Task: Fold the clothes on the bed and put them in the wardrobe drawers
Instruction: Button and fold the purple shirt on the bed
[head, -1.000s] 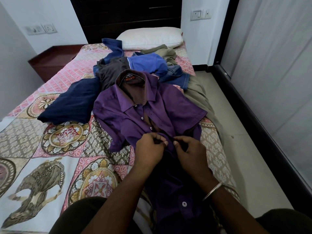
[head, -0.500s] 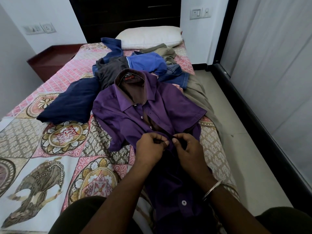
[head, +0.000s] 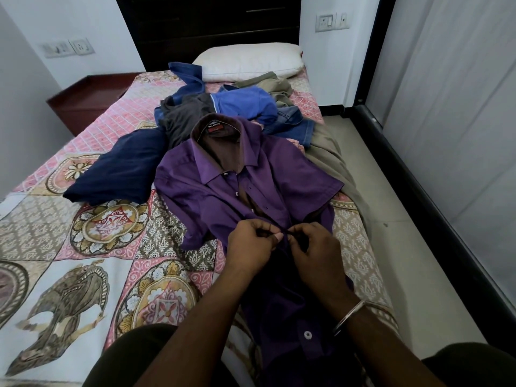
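I see a single view, from a wide-angle camera worn on the person's head. It looks forward and steeply down along the bed toward the dark headboard and pillow at the far end. Both forearms enter from the bottom edge, very near the lens. Straight lines bow at the frame edges. No second view overlaps it.

Soft daylight, perhaps from right; wide-angle edges bowed.
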`<move>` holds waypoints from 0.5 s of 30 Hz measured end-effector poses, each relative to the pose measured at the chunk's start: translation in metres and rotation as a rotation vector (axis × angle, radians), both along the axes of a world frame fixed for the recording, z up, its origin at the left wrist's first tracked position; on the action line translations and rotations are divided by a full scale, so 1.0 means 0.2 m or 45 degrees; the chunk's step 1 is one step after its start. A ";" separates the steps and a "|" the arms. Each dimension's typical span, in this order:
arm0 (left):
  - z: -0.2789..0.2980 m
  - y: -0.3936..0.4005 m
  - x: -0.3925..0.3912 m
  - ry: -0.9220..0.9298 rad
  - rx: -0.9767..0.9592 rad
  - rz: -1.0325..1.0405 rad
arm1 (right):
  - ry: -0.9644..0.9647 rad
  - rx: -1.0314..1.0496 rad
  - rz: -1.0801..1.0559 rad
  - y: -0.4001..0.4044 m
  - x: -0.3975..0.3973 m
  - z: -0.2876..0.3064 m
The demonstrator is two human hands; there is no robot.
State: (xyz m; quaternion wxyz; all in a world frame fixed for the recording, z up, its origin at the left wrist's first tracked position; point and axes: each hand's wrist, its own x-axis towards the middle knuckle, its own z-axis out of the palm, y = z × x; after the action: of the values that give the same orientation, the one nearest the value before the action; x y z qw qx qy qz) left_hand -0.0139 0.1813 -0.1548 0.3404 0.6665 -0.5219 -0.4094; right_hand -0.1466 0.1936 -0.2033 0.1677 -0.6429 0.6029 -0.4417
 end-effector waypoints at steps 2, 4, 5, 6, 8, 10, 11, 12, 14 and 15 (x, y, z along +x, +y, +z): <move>0.00 0.00 0.00 -0.022 -0.011 -0.011 | -0.003 -0.016 0.027 0.01 0.00 0.00; 0.00 0.01 0.00 -0.069 -0.022 -0.022 | -0.026 -0.064 -0.028 0.02 -0.01 0.00; -0.01 0.01 0.00 -0.118 -0.034 -0.032 | -0.039 -0.104 -0.069 0.02 -0.01 0.01; -0.01 0.01 0.00 -0.165 -0.047 -0.039 | -0.047 -0.145 -0.094 0.02 -0.01 0.02; -0.01 0.01 0.00 -0.193 -0.066 -0.044 | -0.050 -0.190 -0.056 0.02 0.00 0.03; -0.02 0.01 0.00 -0.137 -0.060 -0.042 | -0.038 -0.176 0.022 0.03 0.01 0.02; -0.02 0.01 0.00 -0.086 -0.044 -0.039 | -0.042 -0.167 0.040 0.03 0.01 0.02; -0.01 0.00 0.01 -0.038 -0.022 -0.036 | -0.051 -0.159 0.043 0.03 0.01 0.01; -0.02 0.00 0.01 0.041 0.019 -0.022 | -0.064 -0.139 0.040 0.02 0.01 0.00; -0.02 -0.01 0.01 0.078 0.032 -0.011 | -0.069 -0.129 0.043 0.02 0.00 0.00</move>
State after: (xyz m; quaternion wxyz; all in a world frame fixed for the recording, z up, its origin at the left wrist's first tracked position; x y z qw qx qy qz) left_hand -0.0122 0.1803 -0.1591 0.3461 0.6556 -0.5089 -0.4376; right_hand -0.1457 0.1969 -0.2026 0.1587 -0.6484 0.5639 -0.4862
